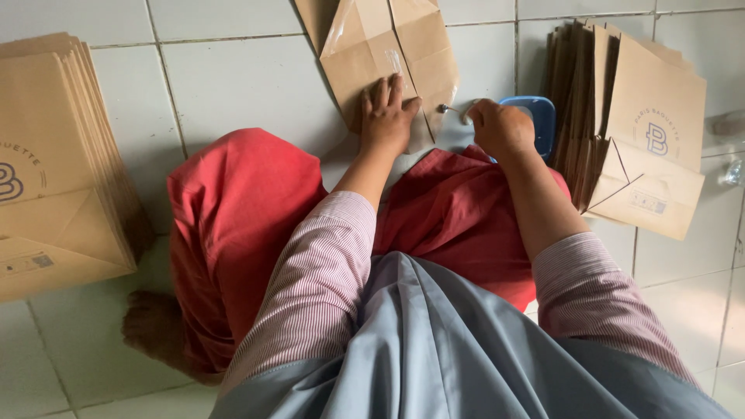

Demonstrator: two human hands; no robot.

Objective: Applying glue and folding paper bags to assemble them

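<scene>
I see my left hand (386, 115) pressed flat on a folded brown paper bag (388, 46) lying on the white tiled floor (248, 77) just ahead of my red-clad knees (248, 209), fingers together and stretched along the paper. My right hand (500, 128) is closed around a small tool whose thin metal tip (448, 109) pokes out toward the bag, held over a blue tub (543, 116). A stack of finished bags (54, 163) lies at my left, another stack (636, 124) leans at my right.
</scene>
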